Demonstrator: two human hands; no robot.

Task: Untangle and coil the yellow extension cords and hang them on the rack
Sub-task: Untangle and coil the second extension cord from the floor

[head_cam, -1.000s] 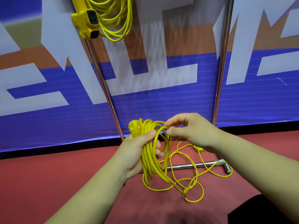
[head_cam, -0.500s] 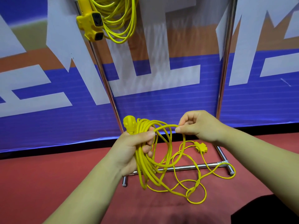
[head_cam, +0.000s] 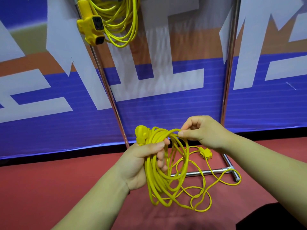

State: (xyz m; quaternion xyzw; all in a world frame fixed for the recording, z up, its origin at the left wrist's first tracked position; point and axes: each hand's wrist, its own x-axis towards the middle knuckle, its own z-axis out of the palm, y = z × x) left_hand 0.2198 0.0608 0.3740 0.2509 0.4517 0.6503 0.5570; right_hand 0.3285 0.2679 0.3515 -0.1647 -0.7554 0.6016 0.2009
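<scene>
1. Change from half a second earlier: the right hand then held its loop out to the side. It has now carried that loop in over the top of the coil, close to the left thumb.
2. Left hand: fingers and thumb are curled round the gathered coil just below the plug. The turns hang beneath the hand.
3. Right hand: thumb and forefinger pinch one strand at the top of the coil, and the other fingers are curled.
4. The loose tail drops to the red floor and crosses the rack base bar. It ends at a socket end lying near the right upright.
5. Count: two yellow cords — one in the hands, and one hung cord on the rack at upper left with its socket block. Two uprights are visible.
</scene>
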